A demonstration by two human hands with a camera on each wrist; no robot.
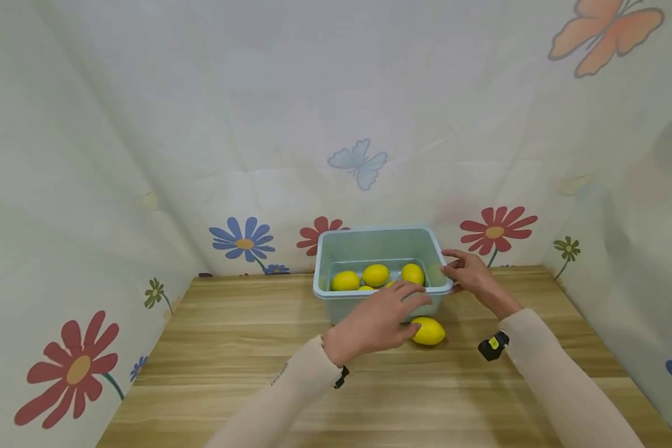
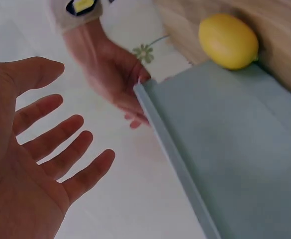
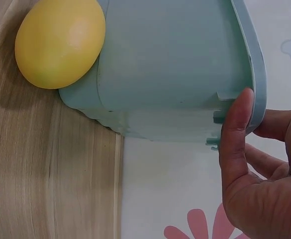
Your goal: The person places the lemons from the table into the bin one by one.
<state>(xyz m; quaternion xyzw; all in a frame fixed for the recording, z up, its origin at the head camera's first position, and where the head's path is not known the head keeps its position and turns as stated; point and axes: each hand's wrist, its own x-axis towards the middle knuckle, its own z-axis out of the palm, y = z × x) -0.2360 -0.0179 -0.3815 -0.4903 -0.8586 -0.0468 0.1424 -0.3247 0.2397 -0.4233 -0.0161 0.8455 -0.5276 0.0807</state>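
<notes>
A pale blue-green plastic bin [image 1: 378, 235] stands on the wooden table near the back wall, with several yellow lemons [image 1: 345, 280] inside. One more lemon [image 1: 429, 331] lies on the table against the bin's front, seen close up in both wrist views. My right hand [image 1: 473, 277] grips the bin's rim at its right end, thumb on one side and fingers on the other. Over the front rim hovers my left hand [image 1: 378, 320], its fingers spread and holding nothing; the left wrist view shows its bare palm apart from the bin. This hand hides part of the bin's front.
The wooden table [image 1: 246, 367] meets a white cloth wall [image 1: 269, 112] printed with flowers and butterflies, close behind the bin. More of this cloth hangs on the left and right sides. A small black device [image 1: 493, 346] is on the right wrist.
</notes>
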